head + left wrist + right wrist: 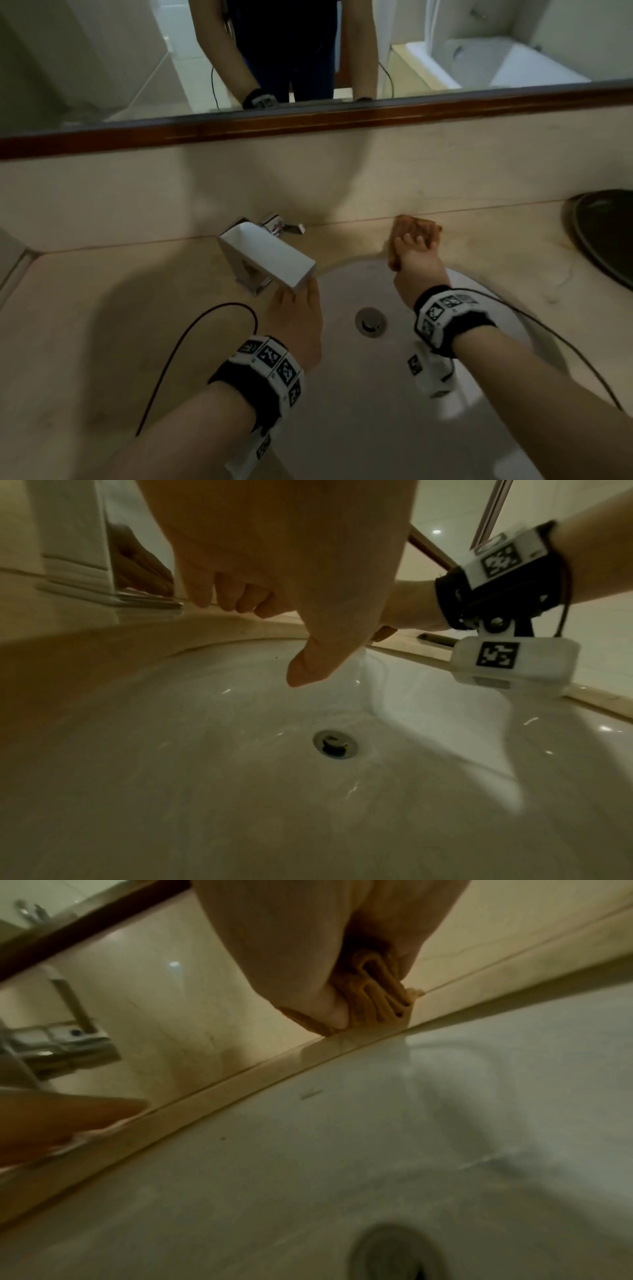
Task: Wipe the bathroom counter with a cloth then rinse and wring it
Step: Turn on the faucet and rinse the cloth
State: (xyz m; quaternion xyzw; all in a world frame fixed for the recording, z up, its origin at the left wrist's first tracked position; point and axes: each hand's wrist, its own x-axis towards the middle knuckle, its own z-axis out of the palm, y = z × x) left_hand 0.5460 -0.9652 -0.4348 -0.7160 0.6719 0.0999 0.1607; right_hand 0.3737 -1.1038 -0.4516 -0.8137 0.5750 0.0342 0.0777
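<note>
A folded orange cloth (399, 226) lies on the beige counter (85, 308) behind the basin, close to the back wall. My right hand (416, 243) grips it and presses it down; the right wrist view shows the cloth's folds (377, 1001) bunched between thumb and fingers. My left hand (298, 322) is over the basin's left side, its fingers (232, 599) curled against the front edge of a white box-shaped tap (267, 257). The thumb (308, 666) hangs free. The white sink basin (342, 394) looks dry, with no water running.
A chrome drain (370, 322) sits in the middle of the basin. A chrome lever (286, 229) stands behind the tap. A dark round object (606, 233) lies on the counter at the far right. A wood-framed mirror (308, 120) runs above the backsplash.
</note>
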